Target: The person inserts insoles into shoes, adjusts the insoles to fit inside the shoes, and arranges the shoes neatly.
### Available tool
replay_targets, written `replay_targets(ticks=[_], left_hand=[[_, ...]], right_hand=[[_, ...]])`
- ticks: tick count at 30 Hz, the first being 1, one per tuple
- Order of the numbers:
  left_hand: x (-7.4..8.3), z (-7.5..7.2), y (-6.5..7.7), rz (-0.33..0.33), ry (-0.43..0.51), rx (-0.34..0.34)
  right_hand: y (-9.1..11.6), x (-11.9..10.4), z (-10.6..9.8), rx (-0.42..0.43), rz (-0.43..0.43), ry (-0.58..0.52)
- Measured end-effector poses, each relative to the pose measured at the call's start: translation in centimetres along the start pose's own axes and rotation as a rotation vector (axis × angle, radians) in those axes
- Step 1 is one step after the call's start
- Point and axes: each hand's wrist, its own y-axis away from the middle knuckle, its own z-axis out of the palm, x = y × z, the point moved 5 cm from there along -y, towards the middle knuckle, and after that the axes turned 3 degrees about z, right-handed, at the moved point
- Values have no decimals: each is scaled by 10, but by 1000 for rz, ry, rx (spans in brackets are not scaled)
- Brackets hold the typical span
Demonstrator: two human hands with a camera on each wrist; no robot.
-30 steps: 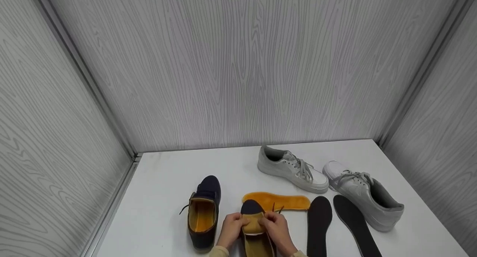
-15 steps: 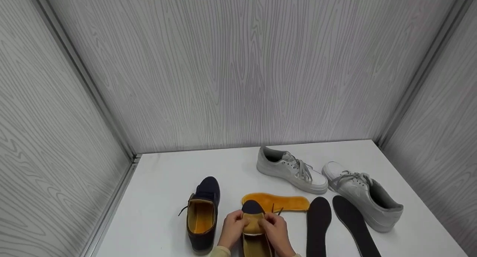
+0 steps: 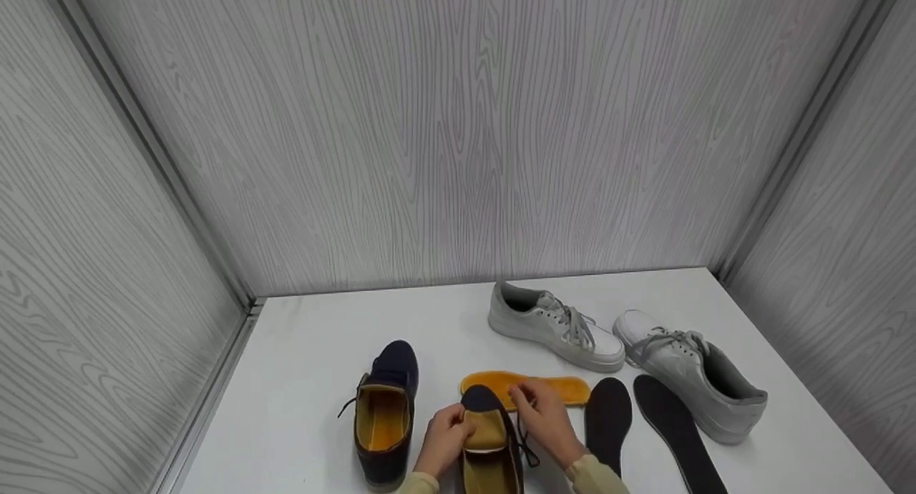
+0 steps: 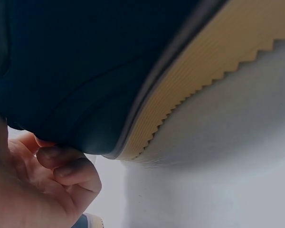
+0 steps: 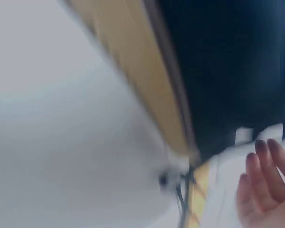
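Note:
A navy shoe [image 3: 478,397] with a tan lining lies before me, its tongue [image 3: 485,432] folded up and its opening toward me. My left hand [image 3: 442,440] pinches the left edge of that tongue between thumb and fingers. In the left wrist view, the curled fingers [image 4: 69,168] sit beneath the dark upper. To the right of the shoe, my right hand [image 3: 549,424] is held apart from it, fingers loosely bent with nothing visible in them. A dark lace [image 3: 528,447] hangs beside that hand. The right wrist view is blurred.
The matching navy shoe [image 3: 397,358] stands left, an orange insole inside. Another orange insole [image 3: 572,389] lies behind my right hand. Two black insoles [image 3: 608,419] and two white sneakers [image 3: 554,329] occupy the right side. Grey wood-grain panels [image 3: 458,122] enclose the white table [image 3: 308,379].
My right hand has let go of the tongue's right edge and moved right and slightly up, off the shoe. The left hand keeps its pinch. The view has shifted slightly.

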Motion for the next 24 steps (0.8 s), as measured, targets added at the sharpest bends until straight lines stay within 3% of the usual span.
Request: replay_targets(ticks=[4,7,10,14,16,20,24], left_hand=[[-1,0,0,4,12,-1],[-1,-1,0,8,7,5],[-1,0,0,8,-3,4],[-1,0,0,5,-17,-2],[-1,0,0,3,-21,-5],[0,1,-1,8,-24,-12],[0,1,0,8,-18,-18]], right_hand=[[-17,13,-17,104,-249,274],[-24,29,-22,60,-316,465],[-26,44,-20,-98,-300,537],[-23,57,-16,-311,-233,515],[-21,61,-14,-372,-209,497],[-20,65,-12,-399,-187,493],[-21,66,-12,-342,-187,511]])
